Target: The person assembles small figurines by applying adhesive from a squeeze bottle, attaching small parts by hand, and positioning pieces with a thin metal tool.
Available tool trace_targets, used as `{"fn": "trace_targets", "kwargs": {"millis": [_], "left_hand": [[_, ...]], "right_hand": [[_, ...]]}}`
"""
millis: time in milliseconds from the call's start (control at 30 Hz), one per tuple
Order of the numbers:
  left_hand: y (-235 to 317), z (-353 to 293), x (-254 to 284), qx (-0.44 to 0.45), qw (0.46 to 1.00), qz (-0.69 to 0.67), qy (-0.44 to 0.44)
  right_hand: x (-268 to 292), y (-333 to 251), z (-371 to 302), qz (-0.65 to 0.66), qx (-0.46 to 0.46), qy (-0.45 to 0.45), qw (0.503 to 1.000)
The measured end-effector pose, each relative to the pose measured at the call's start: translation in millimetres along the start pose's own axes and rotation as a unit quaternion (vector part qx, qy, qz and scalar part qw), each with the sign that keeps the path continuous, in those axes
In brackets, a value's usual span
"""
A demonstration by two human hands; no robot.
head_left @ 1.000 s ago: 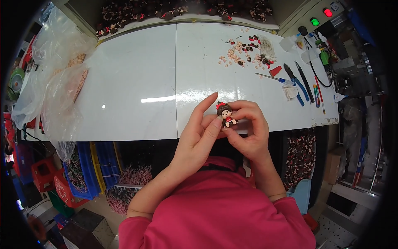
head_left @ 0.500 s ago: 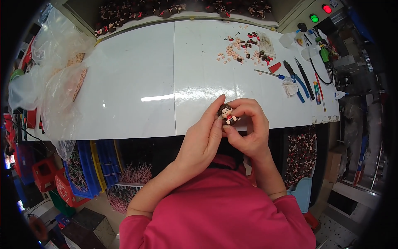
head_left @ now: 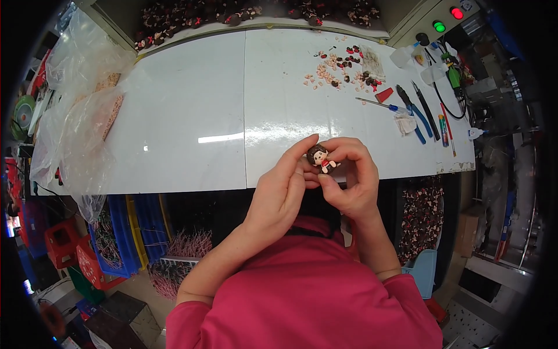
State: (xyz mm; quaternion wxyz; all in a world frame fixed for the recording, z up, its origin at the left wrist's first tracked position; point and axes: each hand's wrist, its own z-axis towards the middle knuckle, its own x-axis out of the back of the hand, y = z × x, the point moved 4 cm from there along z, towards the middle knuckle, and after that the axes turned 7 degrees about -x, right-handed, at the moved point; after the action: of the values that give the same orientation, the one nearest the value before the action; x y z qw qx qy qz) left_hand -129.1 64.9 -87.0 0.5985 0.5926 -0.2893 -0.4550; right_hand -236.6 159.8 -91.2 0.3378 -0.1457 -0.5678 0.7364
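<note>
A small toy figurine [head_left: 319, 156] with dark brown hair, a pale face and a red patch on its chest is held over the table's near edge, tilted a little. My right hand [head_left: 359, 185] pinches its right side and lower part between thumb and fingers. On the other side, my left hand [head_left: 278, 192] curls about it, with the index fingertip by its head. Other left fingertips show below the figurine, and the left thumb lies apart from its front. Part of the figurine's back and underside is hidden by my fingers.
Small pale and dark parts [head_left: 328, 72] lie scattered at the far right of the white table [head_left: 186, 99]. Near them are a screwdriver [head_left: 381, 104], blue-handled pliers [head_left: 419, 121] and black tweezers [head_left: 427, 107]. Plastic bags [head_left: 81, 122] sit at left; many figurines [head_left: 232, 16] fill the back shelf.
The figurine has tilted slightly and moved a little to the right. My left thumb has come off its front, and more left fingertips show beneath it. My right hand keeps its pinch.
</note>
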Motion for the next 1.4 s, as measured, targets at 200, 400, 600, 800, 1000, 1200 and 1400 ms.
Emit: {"fn": "trace_targets", "kwargs": {"millis": [200,400,600,800,1000,1200,1400], "left_hand": [[10,5,2,0.011,0.999,-0.016,0.026],[10,11,4,0.063,0.993,-0.1,0.02],[6,12,9,0.103,0.984,-0.146,0.024],[6,10,9,0.11,0.976,-0.183,0.035],[1,8,10,0.102,0.974,-0.199,0.027],[0,7,7,0.092,0.966,-0.239,0.024],[-3,6,8,0.1,0.967,-0.23,0.041]], "right_hand": [[-2,1,-2,0.007,0.021,0.008,1.0],[-2,0,0,-0.031,0.047,0.019,0.998],[-4,0,1,-0.043,0.064,0.015,0.997],[-7,-4,1,-0.062,0.094,0.002,0.994],[-7,-13,1,-0.127,0.096,0.024,0.987],[-6,-17,3,-0.17,0.105,0.035,0.979],[-3,-16,0,-0.174,0.101,0.037,0.979]]}}
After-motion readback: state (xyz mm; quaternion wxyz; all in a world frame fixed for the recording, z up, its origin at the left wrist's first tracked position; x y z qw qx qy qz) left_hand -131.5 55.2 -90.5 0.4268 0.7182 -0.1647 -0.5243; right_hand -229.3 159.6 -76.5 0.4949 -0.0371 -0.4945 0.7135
